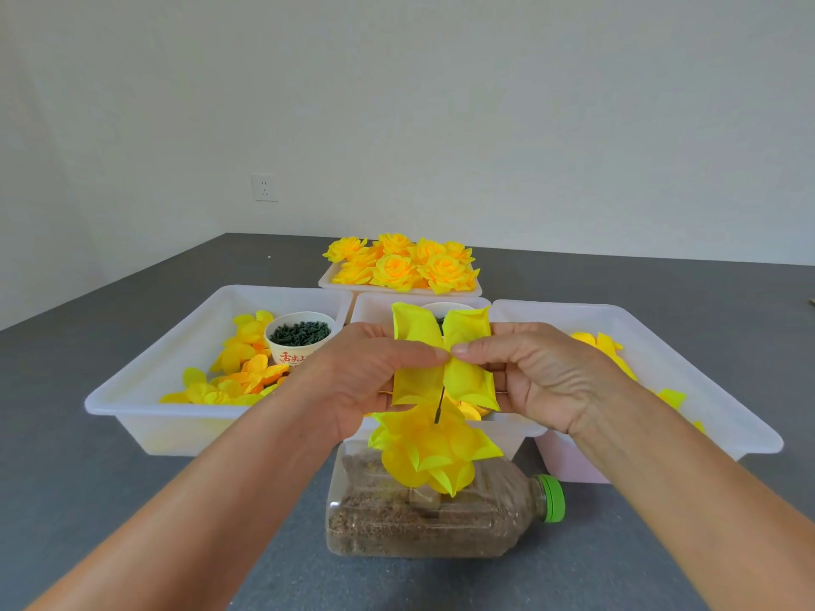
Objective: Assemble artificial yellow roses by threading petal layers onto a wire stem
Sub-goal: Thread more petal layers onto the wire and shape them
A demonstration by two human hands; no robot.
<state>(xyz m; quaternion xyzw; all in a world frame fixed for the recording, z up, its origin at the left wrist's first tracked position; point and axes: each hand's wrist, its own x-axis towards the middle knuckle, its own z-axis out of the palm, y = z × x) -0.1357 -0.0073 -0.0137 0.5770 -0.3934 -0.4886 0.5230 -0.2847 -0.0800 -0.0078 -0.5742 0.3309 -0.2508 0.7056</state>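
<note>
Both the left hand (370, 372) and right hand (529, 368) pinch a petal layer (441, 359) at its centre, over the dark wire (439, 405); next it probably must slide down onto the stacked petals (430, 452).

My left hand (370, 381) and right hand (542, 377) are bare: no gloves, rings or watch on them. Both my forearms are uncovered too, with no sleeve reaching into view.

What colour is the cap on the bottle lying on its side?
Green, clearest in the head view: the cap on the bottle.
</note>
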